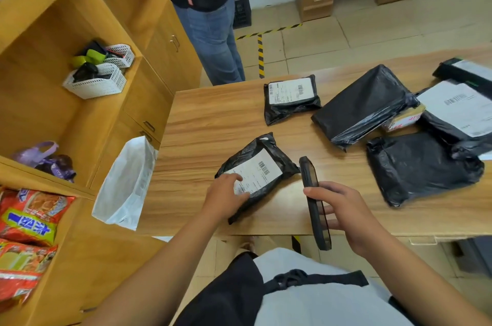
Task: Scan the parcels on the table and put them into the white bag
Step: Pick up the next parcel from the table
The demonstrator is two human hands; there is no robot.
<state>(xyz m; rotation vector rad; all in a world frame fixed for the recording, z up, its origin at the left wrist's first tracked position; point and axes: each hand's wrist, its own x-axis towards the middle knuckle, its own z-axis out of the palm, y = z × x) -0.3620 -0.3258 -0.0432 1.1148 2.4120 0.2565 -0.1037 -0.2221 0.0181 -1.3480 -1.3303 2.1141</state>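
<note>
A small black parcel [262, 163] with a white barcode label lies on the wooden table [207, 118] near its front edge. My left hand [226, 195] holds this parcel's near corner, with the thumb on the label. My right hand [343, 216] grips a black phone [314, 200], held on edge just right of the parcel. The white bag [125, 184] hangs open at the table's left end. Further parcels lie beyond: a labelled one [291, 98] at the back, two plain black ones [364, 107] [420, 166], and a labelled one [460, 110] at the right.
A person in jeans [210, 32] stands behind the table's far left corner. Wooden shelves [53, 59] on the left hold white baskets, a purple bag and snack packets [29, 216]. A small carton [404, 119] lies between the right parcels. A dark box [463, 72] sits at the far right.
</note>
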